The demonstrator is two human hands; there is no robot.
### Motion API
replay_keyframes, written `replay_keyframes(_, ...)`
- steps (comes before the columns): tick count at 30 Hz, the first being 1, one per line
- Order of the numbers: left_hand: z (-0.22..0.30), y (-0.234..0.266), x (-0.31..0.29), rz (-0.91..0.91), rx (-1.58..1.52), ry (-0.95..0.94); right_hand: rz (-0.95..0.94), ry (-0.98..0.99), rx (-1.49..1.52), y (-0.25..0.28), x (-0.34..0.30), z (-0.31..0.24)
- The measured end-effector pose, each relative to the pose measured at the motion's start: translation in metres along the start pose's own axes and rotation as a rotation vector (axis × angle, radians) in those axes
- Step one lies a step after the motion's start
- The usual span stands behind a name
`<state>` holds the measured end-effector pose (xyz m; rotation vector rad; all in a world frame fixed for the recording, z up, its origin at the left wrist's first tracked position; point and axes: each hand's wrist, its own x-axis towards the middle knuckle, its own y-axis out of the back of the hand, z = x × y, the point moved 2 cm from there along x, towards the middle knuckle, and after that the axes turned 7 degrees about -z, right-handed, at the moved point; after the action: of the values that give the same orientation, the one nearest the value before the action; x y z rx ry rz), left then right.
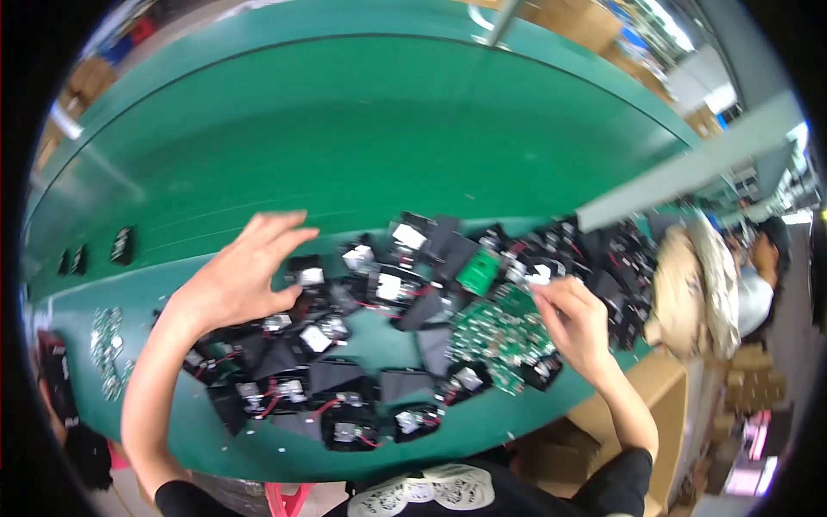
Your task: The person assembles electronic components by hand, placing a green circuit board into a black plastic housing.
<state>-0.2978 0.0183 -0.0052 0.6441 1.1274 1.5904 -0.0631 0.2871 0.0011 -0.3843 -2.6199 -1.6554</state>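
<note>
My left hand hangs over black plastic housings at the left of the heap, thumb and fingers apart, nothing in it. A housing with a white part lies just beside its thumb. My right hand is pinched above the right edge of a pile of small green circuit boards; whatever its fingertips hold is too small to make out. A larger bright green board rests at the back of that pile. Several open black housings with red wires are spread along the near side of the table.
More black housings are heaped at the right, by a grey post. Small boards lie at the far left, with a few black pieces behind. A cardboard box stands below the right edge. Another person is at the far right.
</note>
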Motion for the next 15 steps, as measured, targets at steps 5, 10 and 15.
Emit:
replay_keyframes(5,-0.003,-0.013,0.024,-0.354,-0.029,0.158,-0.131,-0.106,0.115,0.010,-0.038,0.010)
replay_keyframes(10,0.013,-0.004,0.039,-0.488,0.147,0.236,-0.271,0.137,-0.107,-0.010,-0.054,0.006)
replay_keyframes(15,0.001,0.032,-0.005,0.173,0.123,0.191,-0.230,0.121,-0.286,-0.025,-0.047,-0.011)
